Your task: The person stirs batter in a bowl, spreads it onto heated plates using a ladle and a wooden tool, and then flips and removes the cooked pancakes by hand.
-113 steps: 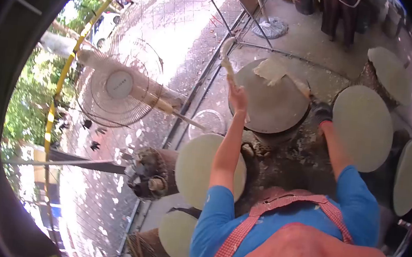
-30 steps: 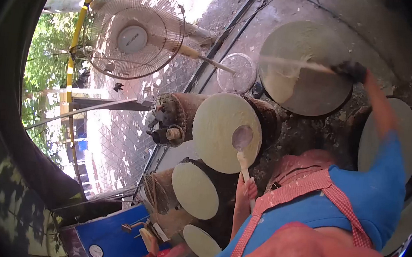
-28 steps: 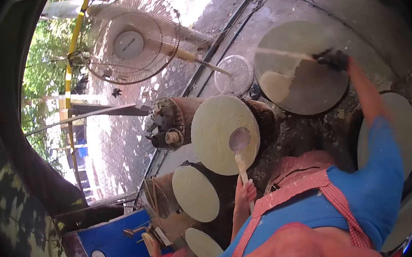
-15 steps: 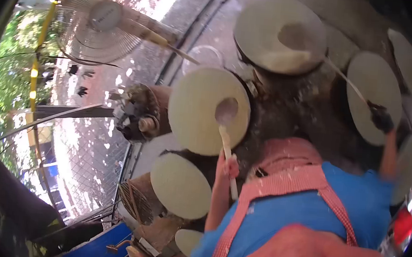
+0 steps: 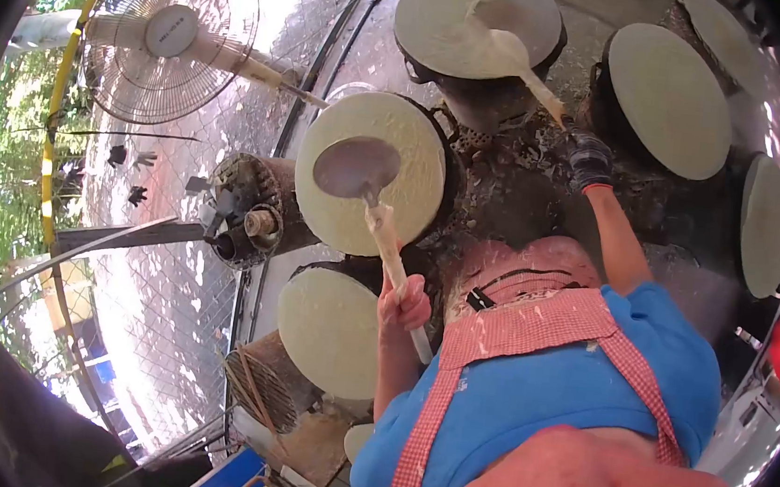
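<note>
My left hand (image 5: pixel 406 303) is closed around the pale handle of a ladle (image 5: pixel 357 167). Its round bowl rests over the left-middle pan (image 5: pixel 318 213), which is coated with a pale layer. My right hand (image 5: pixel 591 160), in a dark striped glove, grips the wooden handle of a broad paddle-like tool (image 5: pixel 507 56). That tool's head lies over the top pan (image 5: pixel 450 10), beside a darker round patch. Whether the head touches the surface is unclear.
Other pale-coated pans stand at the upper right (image 5: pixel 671 102), far right (image 5: pixel 767 228) and lower left (image 5: pixel 330 332). A standing fan (image 5: pixel 171 30) is at the upper left. Left of the middle pan sits a cylinder with dark pieces inside (image 5: pixel 243 211). A wire fence runs along the left.
The view has shifted. My right hand has come inward from the right-hand pan, with its tool still over the top pan. The ladle in my left hand has moved left across its pan.
</note>
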Motion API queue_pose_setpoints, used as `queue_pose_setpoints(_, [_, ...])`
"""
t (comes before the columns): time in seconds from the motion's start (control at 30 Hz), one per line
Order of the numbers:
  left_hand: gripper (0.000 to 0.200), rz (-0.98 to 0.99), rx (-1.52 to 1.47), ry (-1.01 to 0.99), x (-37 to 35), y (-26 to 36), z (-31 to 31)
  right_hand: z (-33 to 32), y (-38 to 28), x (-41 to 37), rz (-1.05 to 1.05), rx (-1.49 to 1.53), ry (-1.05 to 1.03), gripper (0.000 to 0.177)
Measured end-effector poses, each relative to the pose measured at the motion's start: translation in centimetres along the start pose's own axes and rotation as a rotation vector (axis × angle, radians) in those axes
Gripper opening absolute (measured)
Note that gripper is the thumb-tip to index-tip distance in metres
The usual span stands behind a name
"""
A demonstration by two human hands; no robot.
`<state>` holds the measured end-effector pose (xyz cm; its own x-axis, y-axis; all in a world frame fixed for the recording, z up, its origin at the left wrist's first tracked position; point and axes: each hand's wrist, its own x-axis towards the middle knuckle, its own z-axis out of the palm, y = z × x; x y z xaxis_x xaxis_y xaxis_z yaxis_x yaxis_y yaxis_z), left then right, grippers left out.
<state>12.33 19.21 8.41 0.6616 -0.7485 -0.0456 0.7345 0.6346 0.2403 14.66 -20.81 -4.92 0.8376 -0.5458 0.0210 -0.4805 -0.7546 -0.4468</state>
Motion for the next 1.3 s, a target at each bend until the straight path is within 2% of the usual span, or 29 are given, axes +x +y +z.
queue_pose_setpoints(0.07, [0.064, 0.006, -0.036, 0.021, -0.4, -0.5, 0.5, 0.5, -1.3, 0.4, 0.044, 0.081, 0.030, 0.026])
queue_pose_setpoints(0.17, [0.063, 0.067, -0.059, 0.014, 0.2, -1.4, 0.6, 5.5, -3.4, 3.7, -0.048, 0.140, 0.126, 0.027])
queue_pose_setpoints(0.23, [0.064, 0.098, -0.068, 0.024, 0.3, -2.2, 0.4, 6.7, -4.8, 3.6, -0.277, 0.218, 0.066, 0.029])
queue_pose_setpoints(0.3, [0.064, 0.088, -0.034, -0.004, 0.1, -2.0, -0.1, 3.7, -2.2, 3.5, -0.154, 0.114, 0.052, 0.031])
queue_pose_setpoints(0.37, [0.059, 0.074, 0.002, -0.040, -0.1, -2.1, -0.5, -0.4, 1.3, 4.9, -0.212, -0.051, -0.018, 0.031])
queue_pose_setpoints(0.4, [0.057, 0.071, 0.028, -0.053, 0.0, -2.1, -0.8, -0.5, 0.9, 5.5, -0.206, -0.040, -0.009, 0.031])
queue_pose_setpoints(0.43, [0.057, 0.067, 0.030, -0.062, 0.7, -2.0, -0.7, -0.9, 0.5, 6.7, -0.122, 0.051, 0.107, 0.029])
queue_pose_setpoints(0.47, [0.055, 0.078, 0.000, 0.015, 1.1, -2.4, -0.6, -1.2, 0.4, 7.5, -0.032, 0.136, 0.212, 0.027])
queue_pose_setpoints(0.5, [0.053, 0.089, -0.029, 0.096, 1.3, -2.8, -0.5, 0.2, -0.4, 9.1, -0.057, 0.154, 0.149, 0.029])
queue_pose_setpoints(0.57, [0.056, 0.053, -0.103, 0.096, 2.7, -3.3, -1.4, 0.2, -3.9, 6.7, -0.277, 0.297, 0.128, 0.031])
queue_pose_setpoints(0.63, [0.058, 0.009, -0.192, 0.128, 3.8, -3.0, -2.3, 0.8, -3.1, 3.8, -0.237, 0.164, 0.030, 0.031])
queue_pose_setpoints(0.7, [0.058, -0.030, -0.153, 0.149, 3.5, -2.8, -4.3, 1.0, 1.3, 4.7, -0.221, 0.024, 0.029, 0.030])
queue_pose_setpoints(0.73, [0.057, -0.037, -0.041, 0.081, 4.6, -2.7, -3.2, 1.3, 1.9, 7.4, -0.225, 0.037, 0.049, 0.030])
queue_pose_setpoints(0.77, [0.056, -0.049, 0.054, 0.168, 5.2, -2.7, -2.0, 2.4, 2.7, 10.7, -0.222, 0.089, 0.087, 0.030])
queue_pose_setpoints(0.87, [0.055, -0.119, 0.016, 0.315, 7.5, -2.9, -2.8, 6.1, 6.4, 16.7, -0.174, 0.215, 0.164, 0.030])
queue_pose_setpoints(0.93, [0.047, -0.185, -0.130, 0.476, 8.4, -3.0, -4.1, -0.1, 1.8, 9.9, -0.162, -0.041, 0.036, 0.029])
queue_pose_setpoints(0.97, [0.051, -0.206, -0.126, 0.407, 8.8, -3.0, -4.4, -3.4, -0.7, 6.4, -0.169, -0.168, -0.027, 0.029])
queue_pose_setpoints(1.0, [0.055, -0.225, -0.117, 0.326, 9.4, -3.2, -4.9, -2.5, 0.6, 6.9, -0.166, -0.106, -0.046, 0.029])
queue_pose_setpoints(1.07, [0.045, -0.224, -0.043, 0.225, 10.0, -3.4, -4.3, -0.7, 3.2, 7.7, -0.158, 0.019, -0.083, 0.029])
queue_pose_setpoints(1.1, [0.046, -0.201, -0.049, 0.269, 10.8, -3.6, -3.7, -2.1, 3.3, 10.3, -0.017, 0.297, 0.020, 0.040])
queue_pose_setpoints(1.17, [0.047, -0.196, -0.051, 0.355, 10.5, -3.7, -1.9, -3.8, 2.8, 15.7, 0.368, 0.598, -0.079, 0.043])
queue_pose_setpoints(1.2, [0.046, -0.179, -0.041, 0.428, 11.3, -4.0, -1.2, -4.4, 1.3, 19.6, 0.381, 0.276, 0.030, 0.060])
queue_pose_setpoints(1.23, [0.045, -0.158, -0.033, 0.506, 11.7, -4.2, -0.6, -2.9, 1.5, 23.7, 0.232, 0.302, 0.109, 0.065])
queue_pose_setpoints(1.27, [0.045, -0.163, -0.025, 0.514, 11.6, -4.3, -0.3, -4.7, 1.2, 24.1, 0.241, 0.309, 0.107, 0.065])
queue_pose_setpoints(1.3, [0.044, -0.149, 0.029, 0.495, 10.9, -4.1, -0.2, -7.2, 0.7, 24.0, 0.161, 0.335, -0.050, 0.062])
